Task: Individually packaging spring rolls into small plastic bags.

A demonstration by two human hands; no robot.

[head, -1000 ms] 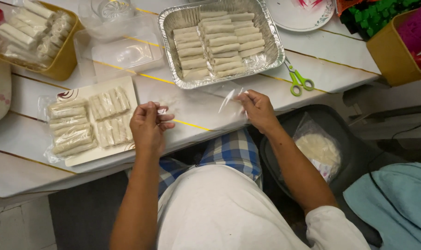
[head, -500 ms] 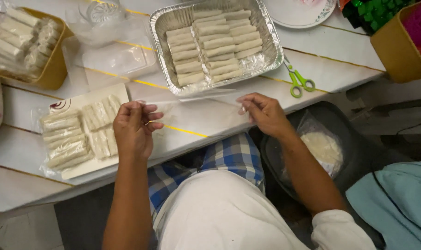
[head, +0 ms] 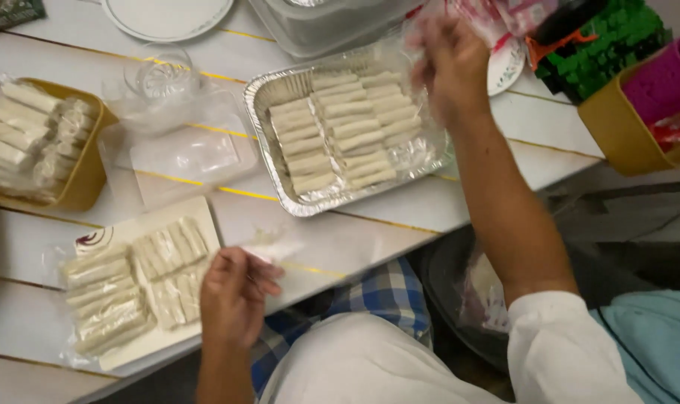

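Note:
My left hand (head: 235,292) is at the table's front edge, beside a white flat tray (head: 93,241) of wrapped pale rolls, and pinches one end of a clear plastic film (head: 274,245). My right hand (head: 448,63) is raised over the far right corner of a foil tray (head: 280,196). It is blurred and grips more of the clear film there. The foil tray holds several pale rolls (head: 343,131) lying in two columns.
A yellow container (head: 85,176) of wrapped rolls is at the left. A clear glass (head: 157,75), a clear plastic lid (head: 190,157) and a white plate (head: 168,15) lie behind. A green block (head: 609,45) and a yellow box (head: 616,127) are at the right. A dark bin (head: 459,299) stands below the table.
My right hand has lifted from the table's front edge to the far side of the foil tray, with film in it. My left hand stayed near the front edge.

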